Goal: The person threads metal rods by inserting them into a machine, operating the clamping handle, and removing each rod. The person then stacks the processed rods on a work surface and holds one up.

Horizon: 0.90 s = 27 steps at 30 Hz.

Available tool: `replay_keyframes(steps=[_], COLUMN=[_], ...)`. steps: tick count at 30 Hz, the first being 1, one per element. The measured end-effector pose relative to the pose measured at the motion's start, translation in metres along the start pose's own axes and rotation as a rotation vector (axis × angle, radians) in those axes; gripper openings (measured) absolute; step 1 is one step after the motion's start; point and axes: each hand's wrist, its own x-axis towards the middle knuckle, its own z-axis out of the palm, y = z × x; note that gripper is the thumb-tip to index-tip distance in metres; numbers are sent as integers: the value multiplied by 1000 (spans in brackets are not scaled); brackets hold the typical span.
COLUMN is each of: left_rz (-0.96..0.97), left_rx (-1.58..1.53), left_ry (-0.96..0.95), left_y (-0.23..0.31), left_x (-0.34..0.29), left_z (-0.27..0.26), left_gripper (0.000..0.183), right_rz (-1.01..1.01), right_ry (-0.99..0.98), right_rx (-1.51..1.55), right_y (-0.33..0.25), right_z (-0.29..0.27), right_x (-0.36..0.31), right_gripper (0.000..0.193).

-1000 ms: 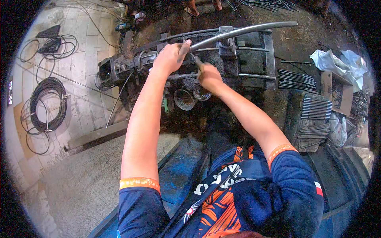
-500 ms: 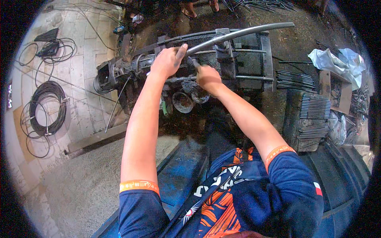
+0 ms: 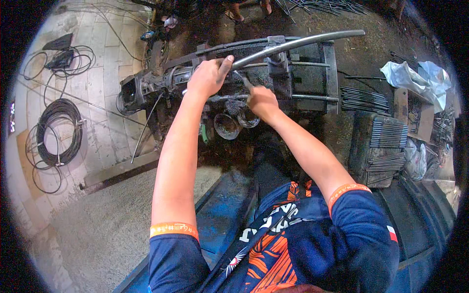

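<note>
My left hand is closed around a long grey metal pipe, thumb lying along it. The pipe slants up to the right above a dark, greasy machine with parallel rods. Just below the pipe, my right hand is closed on a short slim tool, whose tip points up and left toward the machine; its exact kind is not clear. Under the right hand, two round metal cups with dirty, wet-looking insides hang at the machine's near side. A green handle-like piece shows beside them.
Coiled black cable lies on the pale floor at left. Several metal rods rest on a dark block at right, near a cardboard box and white plastic sheeting. Another person's feet show at the top.
My right hand has shifted slightly right and down, drawing the slim tool with it. My left hand still grips the pipe; the whole view has moved slightly.
</note>
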Motion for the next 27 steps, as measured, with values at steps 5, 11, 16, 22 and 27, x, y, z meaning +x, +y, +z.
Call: replay_keyframes(steps=[5, 11, 16, 22, 27], left_rz=[18, -9, -42, -39, 70], left_rx=[-20, -8, -22, 0, -1], left_ry=[-1, -4, -19, -5, 57], left_y=[-3, -1, 0, -4, -8], left_x=[0, 0, 0, 0, 2], left_z=[0, -1, -1, 2, 6], left_gripper=[69, 66, 64, 62, 61], right_rz=[-22, 15, 18, 35, 34], right_ry=[79, 22, 95, -72, -4], right_rx=[43, 78, 89, 101, 132], right_y=[6, 5, 7, 0, 6], right_z=[7, 8, 12, -6, 6], right_x=[-7, 9, -1, 14, -16], right_gripper=[56, 26, 47, 57, 58])
